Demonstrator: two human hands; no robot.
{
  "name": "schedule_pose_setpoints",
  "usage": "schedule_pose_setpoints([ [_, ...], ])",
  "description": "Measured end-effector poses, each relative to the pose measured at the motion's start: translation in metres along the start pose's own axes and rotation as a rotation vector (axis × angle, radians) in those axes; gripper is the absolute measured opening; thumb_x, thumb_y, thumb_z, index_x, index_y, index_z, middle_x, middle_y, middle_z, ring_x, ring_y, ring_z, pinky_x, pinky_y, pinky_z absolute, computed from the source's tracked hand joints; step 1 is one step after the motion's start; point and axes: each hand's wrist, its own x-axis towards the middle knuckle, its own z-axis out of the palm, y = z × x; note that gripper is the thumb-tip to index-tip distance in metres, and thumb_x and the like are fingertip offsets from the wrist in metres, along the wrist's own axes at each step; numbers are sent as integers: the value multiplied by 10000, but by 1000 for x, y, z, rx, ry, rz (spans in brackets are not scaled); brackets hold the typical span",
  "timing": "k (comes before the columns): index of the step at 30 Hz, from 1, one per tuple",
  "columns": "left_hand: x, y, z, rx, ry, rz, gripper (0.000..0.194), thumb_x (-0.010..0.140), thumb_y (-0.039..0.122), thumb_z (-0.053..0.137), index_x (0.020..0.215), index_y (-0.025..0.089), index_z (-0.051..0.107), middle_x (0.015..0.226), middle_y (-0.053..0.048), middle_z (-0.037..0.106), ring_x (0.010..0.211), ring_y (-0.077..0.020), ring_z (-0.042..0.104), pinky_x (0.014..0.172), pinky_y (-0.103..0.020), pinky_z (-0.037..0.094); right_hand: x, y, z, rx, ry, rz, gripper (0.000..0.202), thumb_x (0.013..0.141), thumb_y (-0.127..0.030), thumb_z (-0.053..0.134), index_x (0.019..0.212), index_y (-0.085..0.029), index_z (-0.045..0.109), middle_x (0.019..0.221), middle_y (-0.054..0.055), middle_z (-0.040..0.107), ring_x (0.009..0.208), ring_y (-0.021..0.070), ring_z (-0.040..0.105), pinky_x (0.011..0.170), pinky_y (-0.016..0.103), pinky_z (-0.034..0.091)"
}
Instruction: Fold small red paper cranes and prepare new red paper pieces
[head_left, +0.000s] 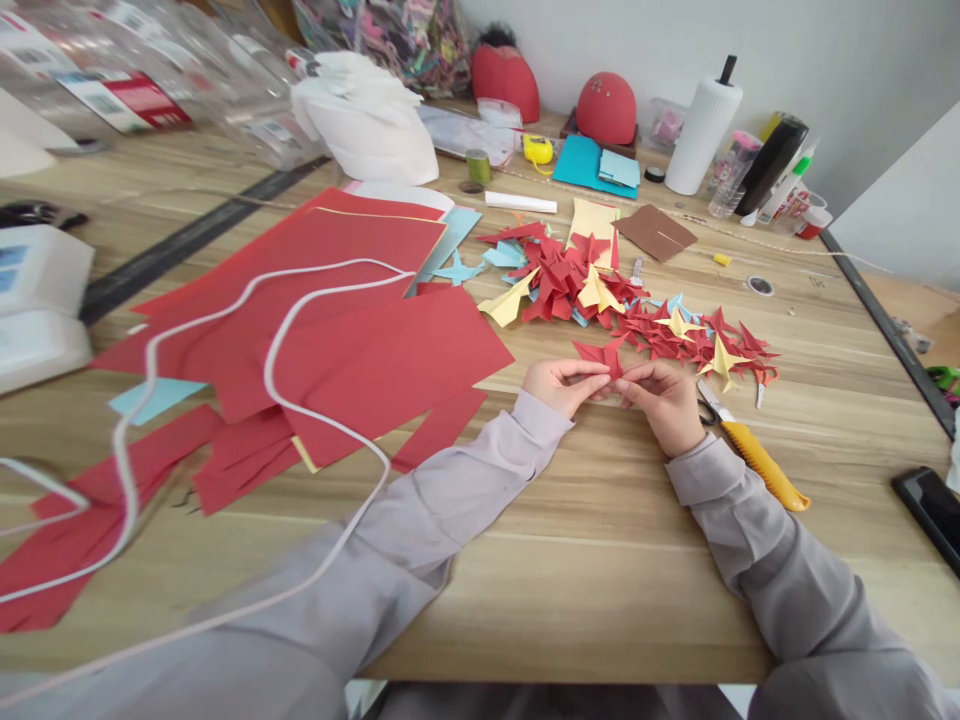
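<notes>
A small folded piece of red paper (604, 356) is pinched between my two hands, above the middle of the table. My left hand (564, 384) grips it from the left, thumb and fingers pressed together. From the right, my right hand (661, 398) holds it the same way. Just beyond lies a heap of folded paper figures (562, 280), mostly red with some yellow and light blue. More small red figures (675, 335) spread to the right. Beside my right wrist rests a yellow-handled utility knife (761, 462), partly over black-handled scissors (706, 411).
Red paper sheets (390, 345) cover the table's left side, crossed by a white cable (274, 350). A black phone (930, 510) lies at the right edge. Along the back stand a white bottle (701, 135), a yellow tape measure (538, 150) and a tissue pack (367, 120).
</notes>
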Motion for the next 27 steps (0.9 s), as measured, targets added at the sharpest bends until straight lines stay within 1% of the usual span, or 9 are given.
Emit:
schedule_pose_setpoints([
  [6,0,-1,0,6,17,6,235,591,244,740,775,101,710,618,-57,695,603,-166,666,626,-292,568,1,2,0,28,-9,15,269,562,-361,791,671,-183,622,664,7,649,546,131,588,518,278,502],
  [18,-1,0,1,4,5,12,188,603,228,729,742,106,695,570,-36,673,553,-146,650,584,-269,559,1,1,0,7,13,10,276,564,-371,787,657,-181,610,661,5,647,518,120,575,506,271,490],
  [22,0,0,0,7,-11,31,206,609,258,728,750,113,688,598,-34,677,573,-150,655,584,-270,560,1,0,0,-7,25,7,280,565,-380,783,657,-182,608,624,-3,640,507,121,571,502,270,484],
  [27,0,1,-1,6,-1,46,229,612,264,729,775,110,685,591,-29,671,571,-146,652,580,-268,559,1,-2,-1,8,51,22,281,555,-372,790,647,-183,603,583,-15,633,492,119,568,513,273,485],
])
